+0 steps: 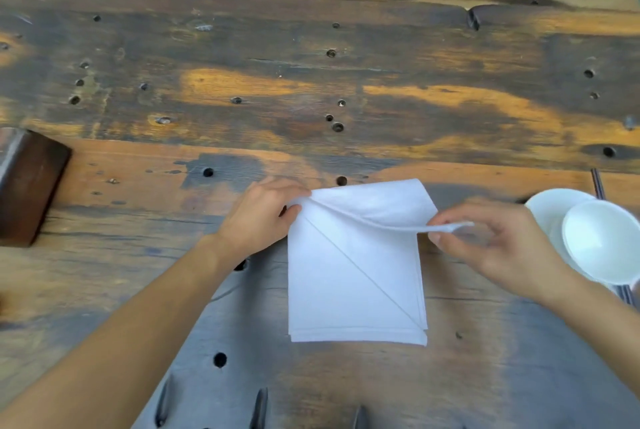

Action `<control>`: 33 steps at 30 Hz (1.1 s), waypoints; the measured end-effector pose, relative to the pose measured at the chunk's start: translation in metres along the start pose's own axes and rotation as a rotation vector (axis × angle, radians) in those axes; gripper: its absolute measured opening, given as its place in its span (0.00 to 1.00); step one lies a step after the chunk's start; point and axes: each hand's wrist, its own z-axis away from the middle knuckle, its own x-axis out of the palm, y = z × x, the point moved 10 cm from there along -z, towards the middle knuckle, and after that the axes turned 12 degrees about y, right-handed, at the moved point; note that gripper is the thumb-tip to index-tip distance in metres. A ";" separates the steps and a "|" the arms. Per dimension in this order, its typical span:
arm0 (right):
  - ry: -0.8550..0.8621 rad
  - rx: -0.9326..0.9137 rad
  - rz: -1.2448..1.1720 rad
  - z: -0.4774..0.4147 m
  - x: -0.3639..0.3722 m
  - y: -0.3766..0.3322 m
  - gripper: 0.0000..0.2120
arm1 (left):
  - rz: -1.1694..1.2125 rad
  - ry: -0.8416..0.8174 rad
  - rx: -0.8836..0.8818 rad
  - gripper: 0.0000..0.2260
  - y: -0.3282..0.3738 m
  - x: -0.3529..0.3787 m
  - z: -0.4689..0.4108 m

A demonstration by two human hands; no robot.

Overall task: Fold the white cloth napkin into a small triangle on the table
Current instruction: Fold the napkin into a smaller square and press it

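White napkin (pixel 346 273) lay flat toward the near edge of the wooden table (pixel 311 65), a little right of centre, on my head-view feed. I saw it folded down to a layered rectangle with a diagonal crease across it. The left hand (pixel 259 214) pinched its far-left corner. The right hand (pixel 491 238) pinched a lifted top layer, drawn out rightward. I judged the triangle fold half done: that layer needed laying along the diagonal and pressing. A bowl (pixel 602 241) sat at the right edge.
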 end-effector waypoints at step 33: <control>0.012 -0.243 0.468 0.151 0.079 0.000 0.22 | -0.209 0.201 0.393 0.22 0.020 0.017 0.061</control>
